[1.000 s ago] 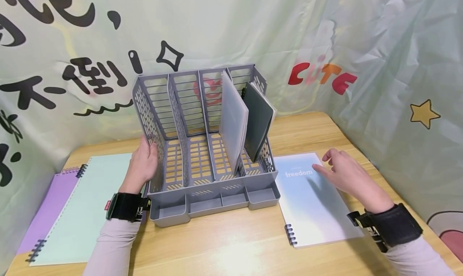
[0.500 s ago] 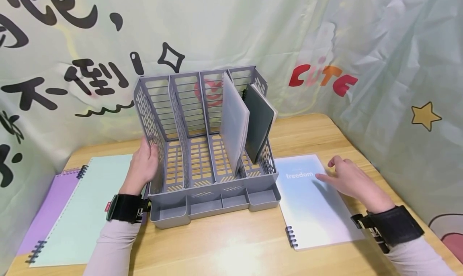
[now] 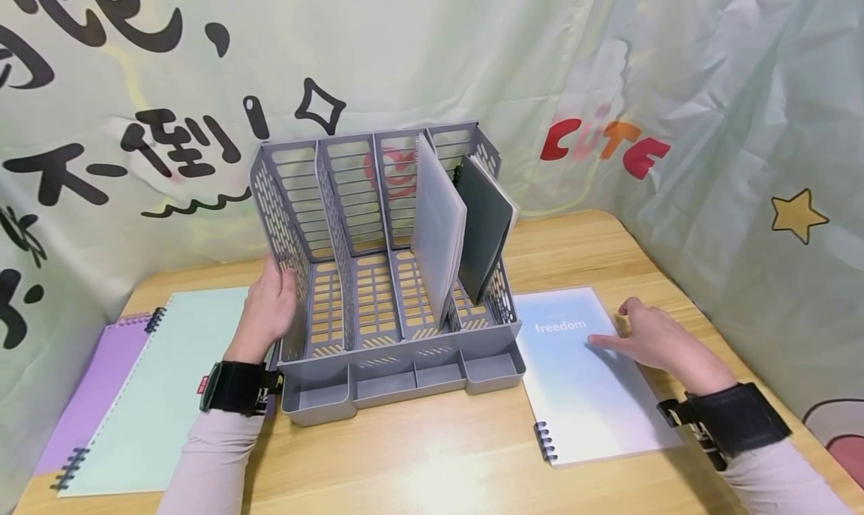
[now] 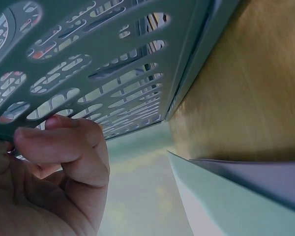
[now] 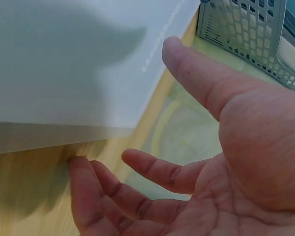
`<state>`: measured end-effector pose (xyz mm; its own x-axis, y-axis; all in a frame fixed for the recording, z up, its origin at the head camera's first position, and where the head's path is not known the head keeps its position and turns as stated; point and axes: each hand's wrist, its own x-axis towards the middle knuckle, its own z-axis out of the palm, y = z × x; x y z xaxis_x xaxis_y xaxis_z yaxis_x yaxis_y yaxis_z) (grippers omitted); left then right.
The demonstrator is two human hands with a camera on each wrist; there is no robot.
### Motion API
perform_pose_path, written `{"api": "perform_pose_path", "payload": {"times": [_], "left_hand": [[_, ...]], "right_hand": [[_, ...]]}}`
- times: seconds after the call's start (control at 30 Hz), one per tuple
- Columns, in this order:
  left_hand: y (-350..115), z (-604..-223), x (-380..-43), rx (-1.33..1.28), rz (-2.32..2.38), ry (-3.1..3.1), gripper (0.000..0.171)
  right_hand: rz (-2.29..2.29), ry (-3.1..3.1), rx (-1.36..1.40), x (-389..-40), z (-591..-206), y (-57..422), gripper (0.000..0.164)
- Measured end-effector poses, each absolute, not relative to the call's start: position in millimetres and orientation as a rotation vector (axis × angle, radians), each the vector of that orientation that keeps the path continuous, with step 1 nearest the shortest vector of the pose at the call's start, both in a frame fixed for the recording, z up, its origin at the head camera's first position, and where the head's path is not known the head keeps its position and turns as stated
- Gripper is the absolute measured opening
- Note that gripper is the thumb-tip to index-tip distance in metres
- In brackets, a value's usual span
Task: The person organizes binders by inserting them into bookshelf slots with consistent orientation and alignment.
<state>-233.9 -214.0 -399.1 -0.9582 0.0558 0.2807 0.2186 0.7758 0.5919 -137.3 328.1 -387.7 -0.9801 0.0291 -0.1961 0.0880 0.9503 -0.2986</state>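
A grey desk file organizer with upright slots stands mid-table. My left hand grips its left side wall; in the left wrist view the curled fingers are at the slotted panel. A pale-covered notebook and a dark green notebook stand in the right-hand slots. Beside the organizer lies a blue-and-white spiral notebook lettered "freedom". My right hand hovers at its right edge, holding nothing. Its thumb reaches over the cover and the other fingers spread out past the edge, as the right wrist view shows.
Left of the organizer, a mint green spiral notebook overlaps a purple one. Small open trays run along the organizer's front. A printed cloth hangs behind the wooden table.
My right hand has come slightly down and to the right, from over the freedom notebook toward its right edge. The left hand keeps its grip on the organizer.
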Motion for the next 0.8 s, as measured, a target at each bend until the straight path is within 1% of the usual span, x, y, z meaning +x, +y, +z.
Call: {"api": "perform_pose_path", "payload": {"times": [0.13,0.33,0.8], "left_hand": [[-213.8,-399.4,-233.7,-0.219,-0.954,-2.723,0.047],[-213.8,-400.1,-233.6,-0.228,-0.952,-2.722,0.048],[-215.1,-400.1,-234.9,-0.224,-0.956,-2.715,0.048]], "right_hand": [[-0.466,2.891,0.115,-137.8,-388.1,328.3,0.098],[-0.478,2.895,0.122,-139.8,-390.6,328.6,0.09],[-0.495,2.885,0.157,-146.3,-397.8,331.8,0.083]]}}
